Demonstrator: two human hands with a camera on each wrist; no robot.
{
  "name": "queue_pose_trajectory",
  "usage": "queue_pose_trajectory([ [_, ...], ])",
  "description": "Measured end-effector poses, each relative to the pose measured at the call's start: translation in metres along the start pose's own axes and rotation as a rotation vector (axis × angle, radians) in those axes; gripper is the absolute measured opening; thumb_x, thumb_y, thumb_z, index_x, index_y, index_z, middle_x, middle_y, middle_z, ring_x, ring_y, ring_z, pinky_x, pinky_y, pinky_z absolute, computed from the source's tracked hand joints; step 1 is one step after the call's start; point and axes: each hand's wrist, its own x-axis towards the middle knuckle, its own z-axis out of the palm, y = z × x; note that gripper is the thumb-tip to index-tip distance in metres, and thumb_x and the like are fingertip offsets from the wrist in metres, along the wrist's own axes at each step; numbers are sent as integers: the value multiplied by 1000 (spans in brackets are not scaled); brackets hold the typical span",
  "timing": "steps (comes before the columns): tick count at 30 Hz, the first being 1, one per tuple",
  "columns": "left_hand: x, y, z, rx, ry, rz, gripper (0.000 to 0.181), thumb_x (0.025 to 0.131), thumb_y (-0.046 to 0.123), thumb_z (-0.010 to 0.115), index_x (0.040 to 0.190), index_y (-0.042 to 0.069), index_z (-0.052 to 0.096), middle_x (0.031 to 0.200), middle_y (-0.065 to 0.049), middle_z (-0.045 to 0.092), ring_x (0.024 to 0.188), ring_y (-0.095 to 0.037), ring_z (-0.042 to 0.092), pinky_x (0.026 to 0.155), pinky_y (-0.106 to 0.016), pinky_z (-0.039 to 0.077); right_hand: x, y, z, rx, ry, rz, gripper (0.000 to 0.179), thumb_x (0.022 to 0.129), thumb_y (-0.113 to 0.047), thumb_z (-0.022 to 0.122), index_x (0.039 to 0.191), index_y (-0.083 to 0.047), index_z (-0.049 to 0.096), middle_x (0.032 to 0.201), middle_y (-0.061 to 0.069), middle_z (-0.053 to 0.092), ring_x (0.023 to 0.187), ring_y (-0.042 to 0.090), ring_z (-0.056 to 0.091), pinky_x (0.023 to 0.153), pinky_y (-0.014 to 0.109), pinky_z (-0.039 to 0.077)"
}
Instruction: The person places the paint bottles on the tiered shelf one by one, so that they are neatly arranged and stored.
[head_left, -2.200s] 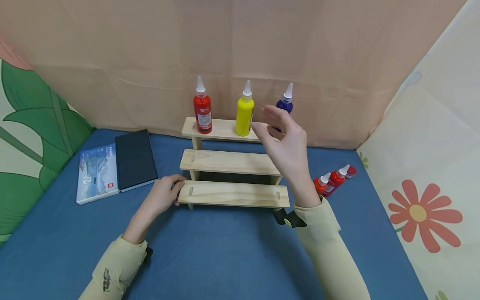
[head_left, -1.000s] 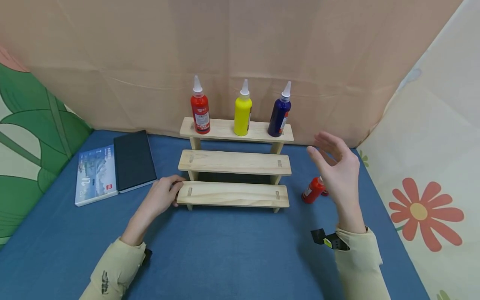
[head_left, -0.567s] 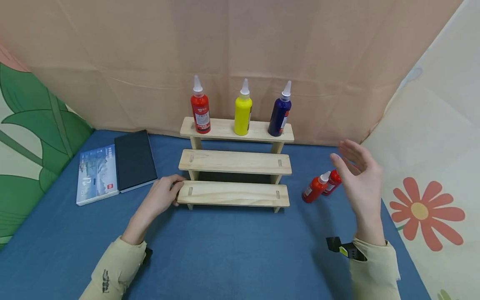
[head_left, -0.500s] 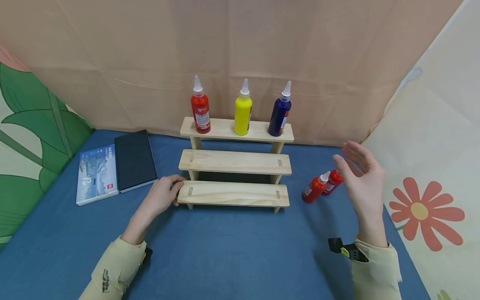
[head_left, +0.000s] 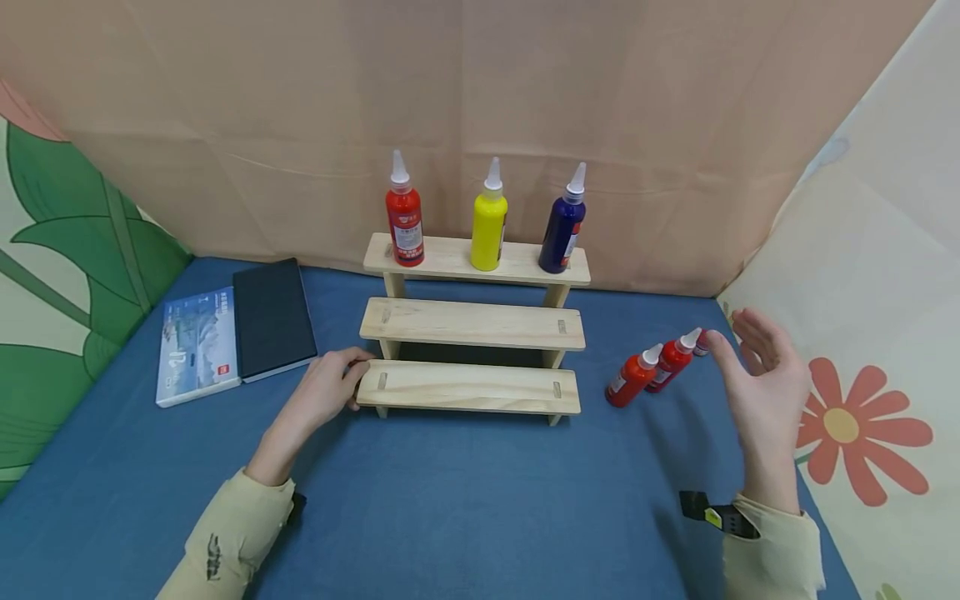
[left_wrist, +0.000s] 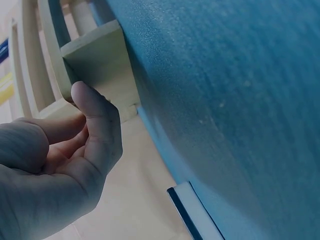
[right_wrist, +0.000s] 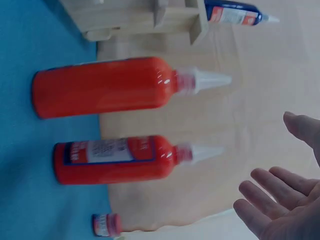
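My left hand (head_left: 322, 387) grips the left end of the lowest board of a three-step wooden display stand (head_left: 468, 387); in the left wrist view its curled fingers (left_wrist: 97, 125) meet the board's edge. On the top step stand a red squeeze bottle (head_left: 405, 225), a yellow one (head_left: 489, 229) and a dark blue one (head_left: 562, 233), all with white nozzles. My right hand (head_left: 772, 387) hovers with spread fingers, holding nothing, to the right of an orange-red bottle (head_left: 628, 382) and a red bottle (head_left: 669, 367). Both stand upright on the blue cloth.
Beyond the red bottles sits a small jar with a red lid (right_wrist: 102, 225), partly hidden by the right hand in the head view. A blue-and-white book (head_left: 198, 346) and a black notebook (head_left: 273, 321) lie left of the stand. A beige curtain (head_left: 300, 125) hangs behind.
My right hand has left the dark blue bottle on the top step and moved right and nearer, past the red bottles, uncovering them. The left hand has kept its place on the stand.
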Motion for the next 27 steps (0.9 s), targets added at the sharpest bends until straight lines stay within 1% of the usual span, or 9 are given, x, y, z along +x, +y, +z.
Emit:
queue_pose_trajectory([
  [6,0,0,0,4,-1,-5,28,112,3,52,130,-12,67,104,-26,72,55,-20,64,49,-31,48,4,18,-3,4,-15,35,65,99,-32,80,158,-21,55,156,6,58,143,23,55,116,34,44],
  [11,0,0,1,9,-2,-12,28,112,3,52,130,-12,67,106,-28,71,55,-19,64,49,-31,49,7,32,-1,-3,-58,103,71,99,-33,80,162,-20,49,161,5,52,146,25,51,117,38,43],
  [14,0,0,1,10,-6,-14,28,112,3,52,130,-12,67,107,-29,71,55,-19,64,49,-32,49,8,41,1,-15,-92,130,73,100,-33,79,164,-20,46,163,6,48,149,28,49,118,41,42],
  [20,0,0,1,7,-8,-19,29,112,3,51,131,-12,67,109,-30,71,54,-18,64,49,-32,50,9,52,5,-21,-165,139,76,101,-34,78,166,-20,42,165,7,47,150,30,47,118,42,43],
  [27,0,0,1,11,-7,-15,29,112,3,51,131,-13,66,112,-32,70,54,-18,64,49,-32,50,9,59,10,-42,-242,139,80,102,-34,77,168,-17,37,166,9,45,150,35,46,117,44,44],
])
